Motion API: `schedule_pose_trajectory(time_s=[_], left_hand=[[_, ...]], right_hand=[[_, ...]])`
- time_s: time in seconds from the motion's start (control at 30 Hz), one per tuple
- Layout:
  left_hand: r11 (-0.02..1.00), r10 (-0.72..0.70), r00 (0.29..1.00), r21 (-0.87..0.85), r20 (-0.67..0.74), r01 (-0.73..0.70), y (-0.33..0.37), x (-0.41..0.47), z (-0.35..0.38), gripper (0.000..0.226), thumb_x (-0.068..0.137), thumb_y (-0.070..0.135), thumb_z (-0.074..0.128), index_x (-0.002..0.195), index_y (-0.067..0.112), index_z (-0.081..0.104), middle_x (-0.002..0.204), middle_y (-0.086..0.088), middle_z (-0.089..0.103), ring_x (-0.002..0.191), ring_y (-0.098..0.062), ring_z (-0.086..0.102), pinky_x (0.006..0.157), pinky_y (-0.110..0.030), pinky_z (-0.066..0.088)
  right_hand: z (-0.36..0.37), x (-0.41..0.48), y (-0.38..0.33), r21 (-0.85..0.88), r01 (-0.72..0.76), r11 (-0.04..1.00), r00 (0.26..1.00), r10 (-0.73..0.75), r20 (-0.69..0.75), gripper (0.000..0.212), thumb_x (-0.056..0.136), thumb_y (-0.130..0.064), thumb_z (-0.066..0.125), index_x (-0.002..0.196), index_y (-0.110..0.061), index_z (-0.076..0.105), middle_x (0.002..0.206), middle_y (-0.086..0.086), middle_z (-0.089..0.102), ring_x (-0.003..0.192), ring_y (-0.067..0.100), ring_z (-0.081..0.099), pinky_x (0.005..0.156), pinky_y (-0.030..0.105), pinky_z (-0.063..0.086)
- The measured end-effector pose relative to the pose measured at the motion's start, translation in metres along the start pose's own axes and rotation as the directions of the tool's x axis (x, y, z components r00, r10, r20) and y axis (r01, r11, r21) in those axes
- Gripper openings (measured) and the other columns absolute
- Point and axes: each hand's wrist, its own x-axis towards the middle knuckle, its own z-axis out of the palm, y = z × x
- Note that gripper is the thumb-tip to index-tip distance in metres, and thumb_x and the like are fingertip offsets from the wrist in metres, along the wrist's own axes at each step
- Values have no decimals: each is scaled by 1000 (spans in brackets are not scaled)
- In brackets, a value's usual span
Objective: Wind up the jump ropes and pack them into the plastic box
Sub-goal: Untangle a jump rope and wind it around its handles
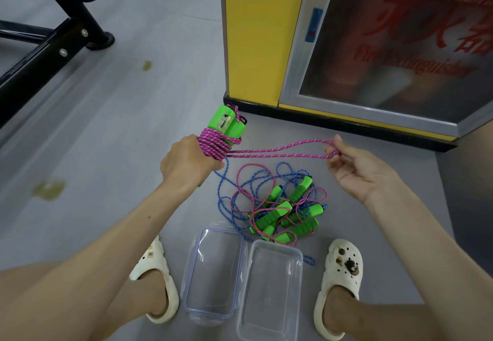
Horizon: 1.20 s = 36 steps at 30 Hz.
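1. Left hand (186, 163): gripping the paired green handles (226, 123), using them as a core for the coils.
2. Pink rope (280, 149): stretching taut between both hands, judged nearly wound.
3. Right hand (357, 175): pinching the rope's looped tail, keeping tension for the next wrap.
4. Tangled ropes (274, 207): lying on the floor (120, 153), awaiting winding.
5. Plastic box (274, 243): sitting open between the feet, lid (213, 274) touching alongside, nothing packed yet.
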Motion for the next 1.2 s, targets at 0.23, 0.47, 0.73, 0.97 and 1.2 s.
schedule_pose_trajectory(time_s=[0.23,0.47,0.73,0.97,1.2], left_hand=[[1000,5,1000,-6,4,-5,1,1,0,32,71,33,78,78,12,55,64,0,54,54,-14,49,53,-24,38],[1000,-9,1000,-13,27,9,-1,0,2,32,68,32,78,81,11,57,66,-1,56,57,-17,53,57,-27,41],[1000,-10,1000,8,20,10,-1,0,1,32,68,31,77,80,11,56,65,-1,55,58,-20,53,55,-26,40],[1000,4,999,-6,33,-4,-1,-2,2,31,68,29,77,82,8,59,64,-2,55,57,-20,52,55,-26,40],[1000,8,999,11,32,-8,-2,0,0,32,68,30,77,83,8,59,69,-5,62,65,-25,61,59,-29,46]], right_hand=[[2,-7,-2,-59,16,998,1000,-16,9,3,88,-6,57,85,-3,58,51,3,59,45,5,58,43,11,46],[2,-10,1,-73,-3,997,1000,1,-22,11,94,-11,52,86,-8,59,49,1,60,42,5,58,41,14,47],[-3,-1,-2,-393,138,909,978,-187,-90,4,89,-21,62,87,-23,64,56,-8,65,56,4,58,58,25,34],[-10,-5,-4,-716,336,611,842,-536,-62,6,83,-13,71,88,-12,67,69,4,67,50,5,61,50,16,48],[-13,-4,-9,-691,266,672,945,-324,48,13,88,3,58,86,-7,66,79,8,66,49,5,60,46,13,47]])
